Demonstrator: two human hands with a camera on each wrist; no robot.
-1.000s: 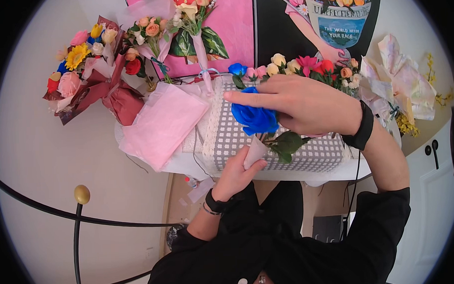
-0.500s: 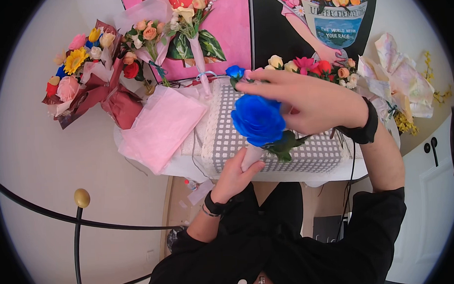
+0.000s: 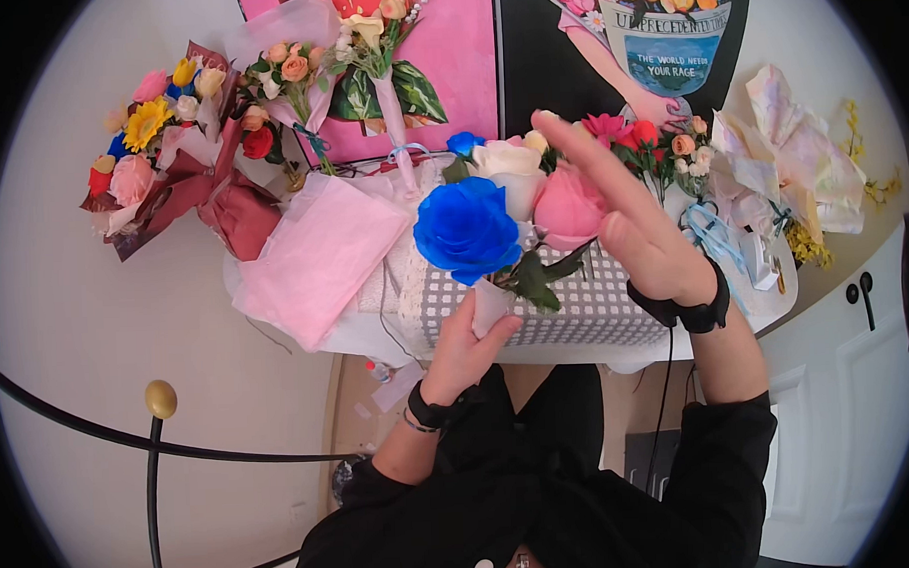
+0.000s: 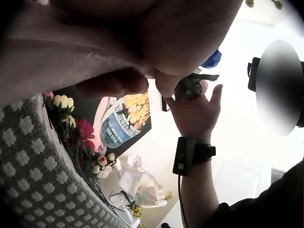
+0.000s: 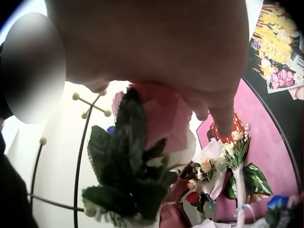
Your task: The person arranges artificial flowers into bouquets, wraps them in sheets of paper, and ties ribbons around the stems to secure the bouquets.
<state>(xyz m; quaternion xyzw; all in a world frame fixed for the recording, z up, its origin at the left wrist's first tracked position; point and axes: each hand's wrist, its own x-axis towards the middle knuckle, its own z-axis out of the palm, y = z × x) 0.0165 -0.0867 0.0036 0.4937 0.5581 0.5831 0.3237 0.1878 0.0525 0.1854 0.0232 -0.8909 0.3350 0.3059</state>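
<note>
In the head view, my left hand (image 3: 464, 352) grips the pale paper wrap (image 3: 489, 305) round the stems of a small bunch. A large blue rose (image 3: 467, 229), a white rose (image 3: 509, 178) and a pink rose (image 3: 569, 208) make up its top, with green leaves (image 3: 536, 279) below. My right hand (image 3: 645, 227) is beside the pink rose, fingers extended. In the right wrist view the pink rose (image 5: 166, 118) lies close under that hand, above dark leaves (image 5: 130, 142); whether they touch cannot be told.
Folded pink paper (image 3: 323, 257) lies left of the grey checked cloth (image 3: 605, 304). Behind are a wrapped bouquet (image 3: 234, 207), a slim wrapped bunch (image 3: 392, 116) and more loose flowers (image 3: 609, 128). Blue ribbon (image 3: 711, 235) and a white box (image 3: 759, 261) sit at the right.
The bunch has turned and tilted, bringing the white and pink roses into view beside the blue one. My right hand has moved right and down, off the blue rose.
</note>
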